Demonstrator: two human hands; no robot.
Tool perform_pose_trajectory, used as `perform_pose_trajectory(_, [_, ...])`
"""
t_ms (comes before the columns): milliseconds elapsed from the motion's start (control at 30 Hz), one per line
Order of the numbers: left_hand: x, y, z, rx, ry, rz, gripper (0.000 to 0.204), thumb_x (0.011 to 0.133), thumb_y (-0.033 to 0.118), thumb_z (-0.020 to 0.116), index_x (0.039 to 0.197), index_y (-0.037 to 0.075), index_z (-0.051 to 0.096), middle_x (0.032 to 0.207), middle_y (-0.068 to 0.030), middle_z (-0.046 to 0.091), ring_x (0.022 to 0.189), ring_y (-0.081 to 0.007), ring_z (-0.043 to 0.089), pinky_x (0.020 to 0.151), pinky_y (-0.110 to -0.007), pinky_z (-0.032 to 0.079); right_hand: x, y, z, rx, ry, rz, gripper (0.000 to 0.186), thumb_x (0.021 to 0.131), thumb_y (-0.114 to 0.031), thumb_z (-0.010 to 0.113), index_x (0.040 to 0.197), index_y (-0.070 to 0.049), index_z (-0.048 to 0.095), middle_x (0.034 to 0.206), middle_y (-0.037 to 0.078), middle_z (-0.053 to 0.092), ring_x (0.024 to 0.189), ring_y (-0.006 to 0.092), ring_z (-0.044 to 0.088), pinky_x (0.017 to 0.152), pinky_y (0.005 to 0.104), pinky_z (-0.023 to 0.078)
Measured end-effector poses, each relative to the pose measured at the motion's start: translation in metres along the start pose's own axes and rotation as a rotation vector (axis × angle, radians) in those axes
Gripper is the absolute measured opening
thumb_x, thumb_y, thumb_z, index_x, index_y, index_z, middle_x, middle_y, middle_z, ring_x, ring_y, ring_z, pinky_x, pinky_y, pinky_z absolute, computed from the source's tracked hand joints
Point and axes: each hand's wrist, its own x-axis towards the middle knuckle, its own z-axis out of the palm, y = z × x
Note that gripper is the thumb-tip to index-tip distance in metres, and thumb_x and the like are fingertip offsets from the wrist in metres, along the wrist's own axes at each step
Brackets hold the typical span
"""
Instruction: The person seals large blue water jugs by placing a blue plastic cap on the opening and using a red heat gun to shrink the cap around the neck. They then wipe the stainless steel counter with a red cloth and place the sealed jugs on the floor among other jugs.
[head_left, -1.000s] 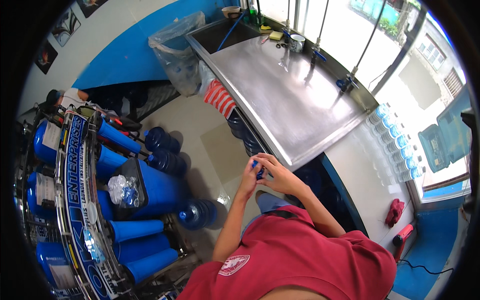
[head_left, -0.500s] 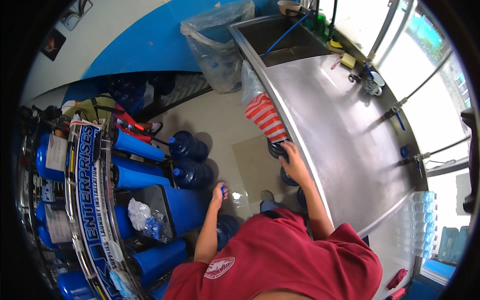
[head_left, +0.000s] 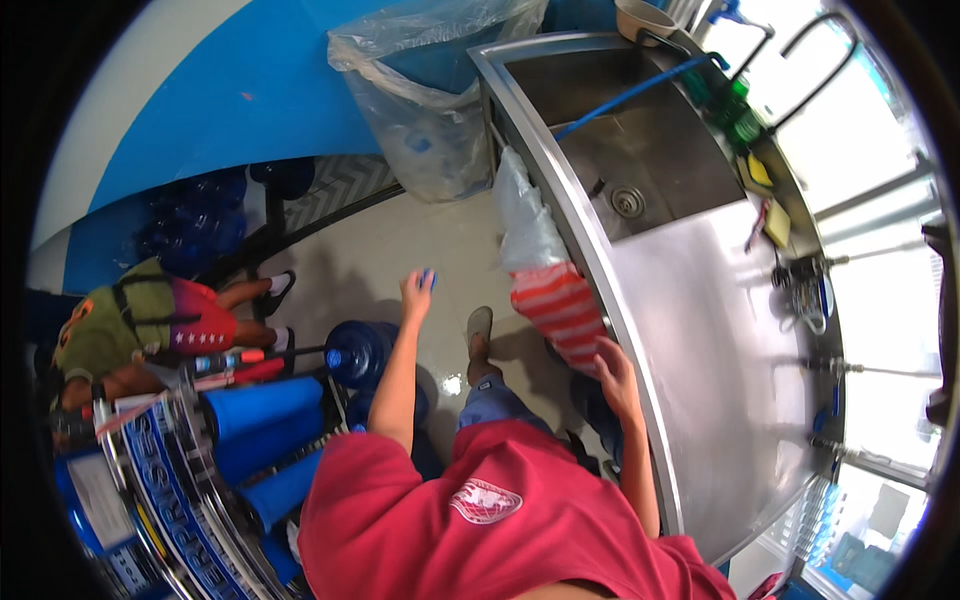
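My left hand (head_left: 413,297) reaches forward over the floor, closed around a small blue cap (head_left: 428,280). My right hand (head_left: 617,378) is beside the long counter's front edge, its fingers loosely apart at the lower end of a red-and-white striped plastic bag (head_left: 556,308). Whether the fingertips touch the bag is unclear. Above the striped bag, a whitish plastic bag (head_left: 532,225) hangs along the same edge. On the floor to the left of my left forearm stands a large blue water jug (head_left: 358,352), with another partly hidden behind that arm.
A steel sink (head_left: 655,165) is set in the steel counter (head_left: 715,340) on my right. Ahead stands a bin lined with clear plastic (head_left: 430,140). Another person (head_left: 135,320) bends over at the left, behind a rack with blue filter housings (head_left: 265,410). My foot (head_left: 480,325) is stepping forward.
I have moved forward, toward the sink. My left hand has swung ahead with the blue cap. My right hand has slid along the counter edge and remains by the striped bag.
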Motion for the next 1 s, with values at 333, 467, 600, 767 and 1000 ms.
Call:
perform_pose_trajectory(333, [0.445, 0.282, 0.029, -0.008, 0.474, 0.512, 0.019, 0.084, 0.035, 0.072, 0.097, 0.022, 0.076, 0.077, -0.008, 0.06, 0.077, -0.0295, 0.062, 0.067, -0.043, 0.048, 0.121, -0.062, 0.068, -0.014, 0.169, 0.322, 0.037, 0.099, -0.012, 0.054, 0.132, 0.003, 0.05, 0.121, 0.012, 0.062, 0.111, 0.018, 0.059, 0.096, 0.0324, 0.047])
perform_pose_trajectory(467, [0.522, 0.282, 0.054, 0.173, 0.146, 0.243, 0.038, 0.086, 0.03, 0.068, 0.123, 0.02, 0.064, 0.111, -0.016, 0.062, 0.102, -0.035, 0.062, 0.082, -0.044, 0.05, 0.126, -0.06, 0.076, -0.056, 0.246, 0.301, 0.035, 0.099, -0.009, 0.052, 0.132, 0.002, 0.05, 0.119, 0.011, 0.062, 0.109, 0.0189, 0.061, 0.095, 0.0328, 0.048])
perform_pose_trajectory(600, [0.529, 0.257, 0.083, 0.356, 0.018, 0.197, 0.062, 0.087, 0.026, 0.065, 0.142, 0.009, 0.043, 0.138, -0.0226, 0.047, 0.117, -0.0409, 0.055, 0.094, -0.046, 0.048, 0.116, -0.053, 0.078, -0.053, 0.302, 0.323, 0.032, 0.099, -0.01, 0.053, 0.129, 0.001, 0.052, 0.119, 0.014, 0.063, 0.111, 0.0222, 0.062, 0.094, 0.0328, 0.047])
perform_pose_trajectory(767, [0.395, 0.22, 0.089, 0.128, -0.161, 0.441, 0.044, 0.086, 0.02, 0.062, 0.125, 0.001, 0.057, 0.128, -0.0245, 0.057, 0.116, -0.0419, 0.056, 0.095, -0.046, 0.046, 0.093, -0.064, 0.062, 0.128, 0.257, 0.33, 0.034, 0.1, -0.011, 0.052, 0.131, 0.003, 0.052, 0.12, 0.014, 0.063, 0.111, 0.0195, 0.061, 0.097, 0.0324, 0.046])
perform_pose_trajectory(1000, [0.117, 0.301, -0.001, -0.657, 0.027, 0.491, 0.021, 0.096, 0.018, 0.06, 0.102, -0.002, 0.063, 0.096, -0.0115, 0.068, 0.075, -0.0188, 0.065, 0.07, -0.027, 0.052, -0.083, -0.108, -0.046, 0.408, 0.649, 0.043, 0.032, 0.101, -0.013, 0.051, 0.126, 0.004, 0.057, 0.11, 0.016, 0.068, 0.098, 0.0248, 0.066, 0.091, 0.0369, 0.053])
